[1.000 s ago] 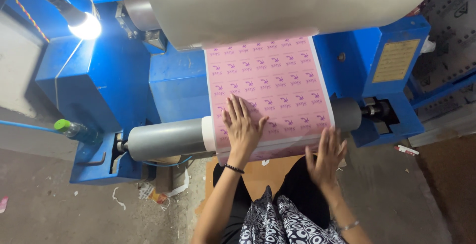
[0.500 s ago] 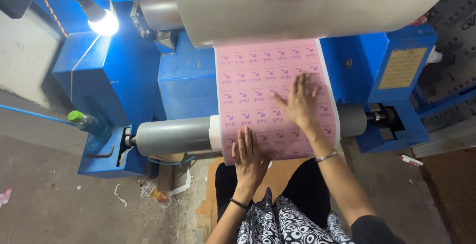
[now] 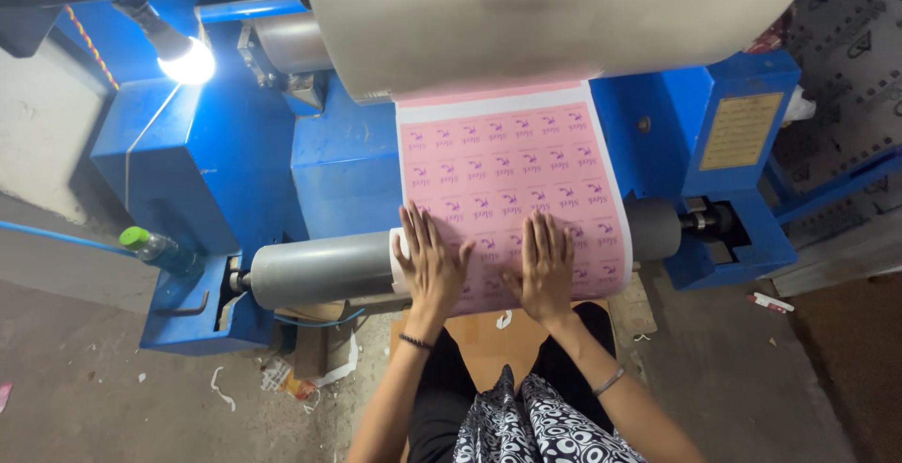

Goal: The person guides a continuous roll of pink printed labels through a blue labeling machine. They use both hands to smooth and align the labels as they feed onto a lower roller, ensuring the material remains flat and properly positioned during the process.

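Both our hands now lie flat, side by side, on the pink sheet of labels [image 3: 512, 176]. Half a second ago our right hand [image 3: 548, 266] was higher up toward 12 o'clock and our left hand [image 3: 430, 261] was low near 6 o'clock; now they have come level. Fingers are spread wide and hold nothing. The sheet hangs down from the big silver roll [image 3: 564, 12] at 12 o'clock and wraps over the grey roller [image 3: 319, 270], which sticks out at 9 o'clock. We seem to be pressing it smooth.
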